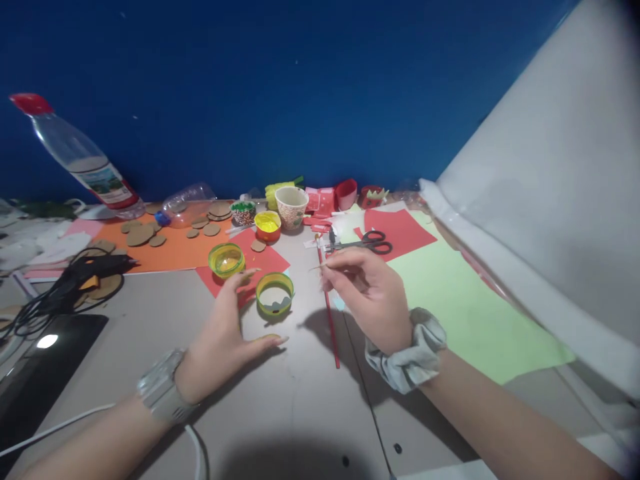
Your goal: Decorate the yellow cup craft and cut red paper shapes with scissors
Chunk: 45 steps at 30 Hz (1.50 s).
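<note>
My left hand (227, 333) reaches over the table with thumb and fingers spread, holding nothing. Between its thumb and fingertips stands a green-and-yellow ring (275, 310), with a gap around it. A similar green-and-yellow bowl (227, 270) sits just beyond the fingers, on red paper. My right hand (367, 290) is raised, thumb and fingers pinched together; whatever is between the tips is too small to make out. A thin red stick (331, 327) lies on the table below and beside it. Dark-handled scissors (377, 241) rest behind the right knuckles.
Along the blue wall stand a patterned paper cup (292, 207), a red cup with yellow inside (268, 230) and a tilted plastic bottle (95, 170). Cardboard discs (140, 235) lie on orange paper (170, 257). Green paper (465, 313) spreads right; black cables (55, 293) lie left.
</note>
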Available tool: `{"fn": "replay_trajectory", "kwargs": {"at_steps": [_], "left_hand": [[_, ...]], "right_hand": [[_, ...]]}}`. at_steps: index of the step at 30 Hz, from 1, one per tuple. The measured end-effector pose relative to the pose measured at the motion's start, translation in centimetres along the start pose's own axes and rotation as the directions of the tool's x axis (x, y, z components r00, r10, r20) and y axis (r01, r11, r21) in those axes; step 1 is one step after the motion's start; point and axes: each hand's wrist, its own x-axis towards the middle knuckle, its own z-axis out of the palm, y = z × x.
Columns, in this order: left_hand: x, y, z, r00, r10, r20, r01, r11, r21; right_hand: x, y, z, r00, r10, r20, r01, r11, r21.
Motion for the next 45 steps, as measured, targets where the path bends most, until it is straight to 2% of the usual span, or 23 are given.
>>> {"fn": "replay_trajectory", "kwargs": {"at_steps": [3, 7, 10, 12, 14, 18, 22, 27, 34, 40, 45], "left_hand": [[0.5, -0.1, 1.3, 0.996, -0.07, 0.059, 0.07, 0.998, 0.001], [1.3, 0.0, 1.9, 0.992, -0.115, 0.051, 0.12, 0.988, -0.101], [1.5, -0.1, 1.6, 0.989, -0.144, 0.028, 0.147, 0.974, -0.171], [1.6, 0.0, 1.2, 0.986, -0.163, 0.03, 0.166, 0.962, -0.217], [1.5, 0.2, 0.7, 0.981, -0.164, 0.1, 0.185, 0.946, -0.267], [1.5, 0.7, -0.3, 0.966, -0.117, 0.231, 0.197, 0.911, -0.363], [1.6, 0.9, -0.7, 0.958, -0.077, 0.276, 0.203, 0.862, -0.464], [1.6, 0.9, -0.8, 0.954, -0.084, 0.288, 0.226, 0.834, -0.503], [1.7, 0.8, -0.9, 0.946, -0.132, 0.296, 0.271, 0.825, -0.496], [1.7, 0.6, -1.0, 0.938, -0.132, 0.319, 0.282, 0.826, -0.488], [1.7, 0.4, -1.0, 0.935, -0.132, 0.328, 0.287, 0.825, -0.486]], "right_hand": [[0.3, -0.3, -0.9, 0.979, 0.122, 0.162, -0.119, 0.992, -0.031], [-0.1, -0.3, -1.6, 0.851, 0.287, 0.441, -0.246, 0.958, -0.148], [-0.7, 0.2, -1.3, 0.768, 0.366, 0.526, -0.326, 0.93, -0.171], [-0.8, 0.5, -0.8, 0.741, 0.384, 0.551, -0.379, 0.916, -0.128], [-0.6, 0.5, -0.5, 0.732, 0.363, 0.576, -0.398, 0.915, -0.071], [1.1, -0.9, -0.4, 0.71, 0.287, 0.643, -0.324, 0.944, -0.064], [3.3, -3.3, -0.3, 0.655, 0.284, 0.701, -0.149, 0.957, -0.249], [4.8, -5.2, 0.7, 0.575, 0.343, 0.743, 0.04, 0.895, -0.444], [5.1, -5.0, 1.2, 0.576, 0.351, 0.738, 0.09, 0.871, -0.484], [5.5, -4.9, 1.3, 0.552, 0.368, 0.749, 0.126, 0.85, -0.511], [5.7, -5.3, 1.6, 0.553, 0.356, 0.753, 0.174, 0.835, -0.522]]}}
